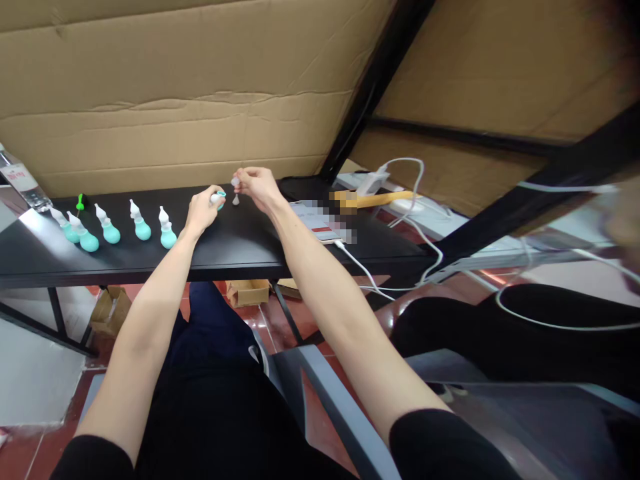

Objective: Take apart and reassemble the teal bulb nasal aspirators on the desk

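Note:
My left hand point(201, 212) is closed around a nasal aspirator point(218, 199), mostly hidden by the fingers, with its white neck and a bit of teal showing. Just to the right, my right hand point(260, 189) pinches a small whitish translucent piece point(235, 181) between thumb and fingertips. Below it a small pale nozzle tip point(236, 199) stands on the black table point(240, 240), apart from both hands as far as I can see. Left of my left hand, several teal bulb aspirators point(143, 230) with white pointed tips stand in a loose row.
A water bottle point(24, 181) and a small bright green item point(81, 202) are at the left. A tablet or phone point(317, 220), partly pixelated, lies right of my right arm, with a white cable point(365, 270) attached. Cardboard point(200, 120) backs the table. Another person's dark-clothed leg point(450, 320) is at right.

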The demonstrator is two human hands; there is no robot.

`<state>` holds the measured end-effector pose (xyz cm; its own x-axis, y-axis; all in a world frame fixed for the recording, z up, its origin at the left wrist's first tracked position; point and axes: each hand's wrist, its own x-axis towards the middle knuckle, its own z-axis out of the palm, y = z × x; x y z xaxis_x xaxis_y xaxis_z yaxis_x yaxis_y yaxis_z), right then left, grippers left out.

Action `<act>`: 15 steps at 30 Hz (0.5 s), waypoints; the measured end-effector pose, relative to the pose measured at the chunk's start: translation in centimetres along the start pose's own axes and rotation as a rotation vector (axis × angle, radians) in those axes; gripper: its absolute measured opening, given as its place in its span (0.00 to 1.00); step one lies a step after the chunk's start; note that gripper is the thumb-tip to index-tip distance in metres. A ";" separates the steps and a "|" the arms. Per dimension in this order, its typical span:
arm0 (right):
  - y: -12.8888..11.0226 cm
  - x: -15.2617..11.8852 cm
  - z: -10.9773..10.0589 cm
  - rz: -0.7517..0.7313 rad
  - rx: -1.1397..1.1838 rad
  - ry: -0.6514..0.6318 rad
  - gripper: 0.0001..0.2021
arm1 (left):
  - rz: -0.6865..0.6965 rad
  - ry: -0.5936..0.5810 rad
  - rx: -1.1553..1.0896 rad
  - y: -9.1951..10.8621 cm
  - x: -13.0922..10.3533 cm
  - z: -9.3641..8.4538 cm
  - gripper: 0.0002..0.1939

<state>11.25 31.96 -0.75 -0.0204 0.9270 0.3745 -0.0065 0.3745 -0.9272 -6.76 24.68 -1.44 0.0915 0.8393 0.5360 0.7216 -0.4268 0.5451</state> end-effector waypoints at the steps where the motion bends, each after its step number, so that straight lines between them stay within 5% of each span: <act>1: 0.0 0.1 -0.7 -0.018 -0.097 0.065 0.11 | 0.000 -0.006 -0.007 -0.1 0.0 0.1 0.10; 5: 0.4 0.2 -2.8 -0.011 -0.565 0.202 0.08 | -0.022 -0.024 -0.033 -0.3 0.0 0.5 0.10; 10: 0.8 -0.2 -2.6 0.091 -0.732 -0.022 0.18 | -0.016 -0.038 -0.042 -0.3 0.0 0.5 0.09; 15: 0.5 -0.3 -2.3 0.079 -0.729 -0.102 0.24 | -0.031 -0.042 -0.037 -0.1 0.1 0.4 0.08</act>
<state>13.51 31.94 -1.34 -0.0865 0.9585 0.2715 0.6635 0.2587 -0.7020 -6.54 24.90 -1.72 0.0988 0.8651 0.4919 0.6984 -0.4124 0.5850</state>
